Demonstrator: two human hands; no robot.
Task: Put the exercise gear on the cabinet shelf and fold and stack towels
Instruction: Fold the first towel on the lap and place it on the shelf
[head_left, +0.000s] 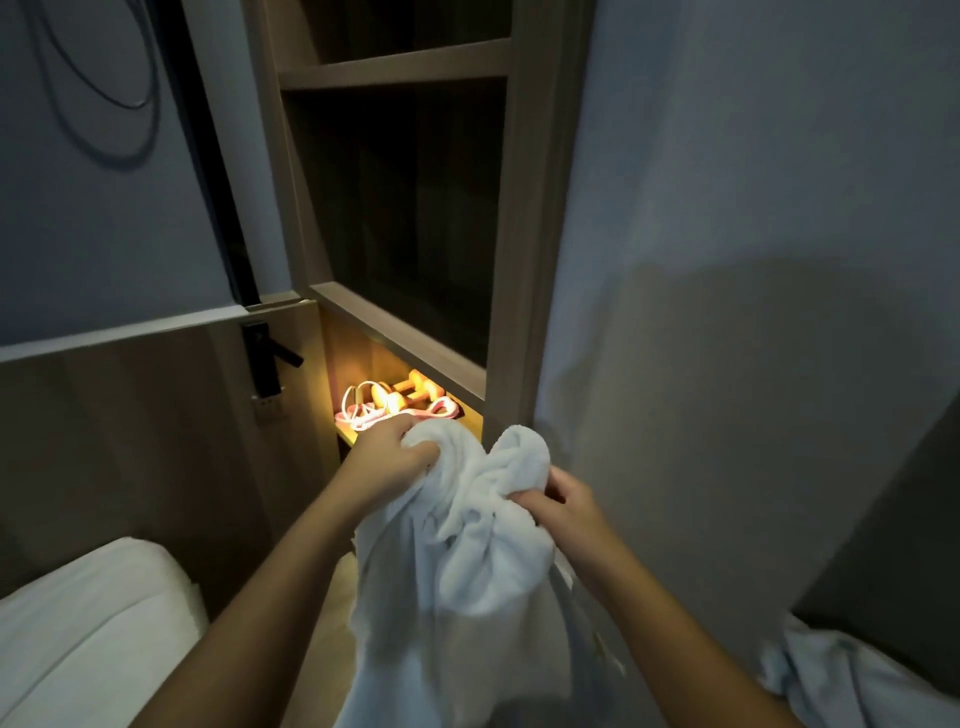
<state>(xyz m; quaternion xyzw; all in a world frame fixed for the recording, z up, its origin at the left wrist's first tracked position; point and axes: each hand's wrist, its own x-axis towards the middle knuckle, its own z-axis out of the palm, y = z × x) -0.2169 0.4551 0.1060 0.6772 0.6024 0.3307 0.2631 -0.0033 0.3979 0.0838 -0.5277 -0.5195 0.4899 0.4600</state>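
A white towel (483, 525) is bunched up in the air in front of the person, and its long end hangs down between the arms. The left hand (387, 460) has a closed grip on the top left of the towel, with the fingers dug into the folds. The right hand (563, 501) has a closed grip on the right side of it, a bit lower. Just behind the towel is a low shelf (347, 435) in the cabinet (514, 260), lit with a warm yellow light. Two dumbbells (402, 397) lie on this shelf, and a pink rope (374, 415) lies in loops beside and in front of them. The cabinet parts higher up are dark. A black handle (270, 358) sits left of the shelf, and a dark cable (150, 78) hangs on the wall above it. A white bed (88, 639) is at the bottom left. A crumpled pale cloth (841, 680) lies at the bottom right, near a grey wall (753, 260).
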